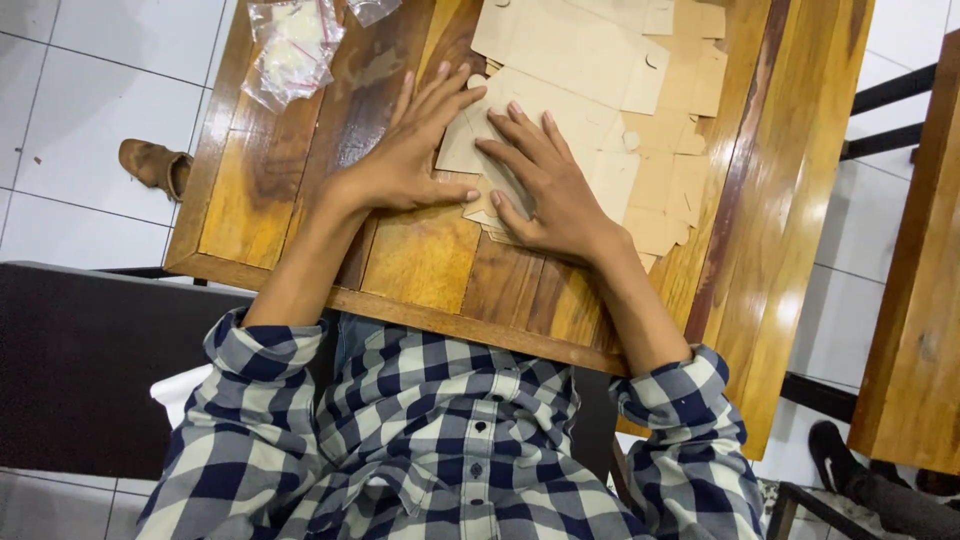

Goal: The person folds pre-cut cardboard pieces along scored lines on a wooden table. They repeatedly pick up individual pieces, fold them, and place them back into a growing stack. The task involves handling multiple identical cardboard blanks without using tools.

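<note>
Two hands flat on cardboard cutouts, wooden counter (420, 265).
Left hand (405, 160) and right hand (550, 190) lay open, fingers spread, pressing one flat cardboard blank (480, 165) beneath both palms; stack of blanks (640, 110) just beyond.

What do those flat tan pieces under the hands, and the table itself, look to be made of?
The flat tan sheets look like thin matte cardboard: die-cut tabs and notches, no shine. The table looks like varnished wood: visible grain, separate planks and glossy reflections.

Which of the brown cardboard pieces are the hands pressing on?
The nearest flat cardboard piece at the stack's near-left edge; the left hand and right hand both lie on it. The other pieces lie untouched.
</note>
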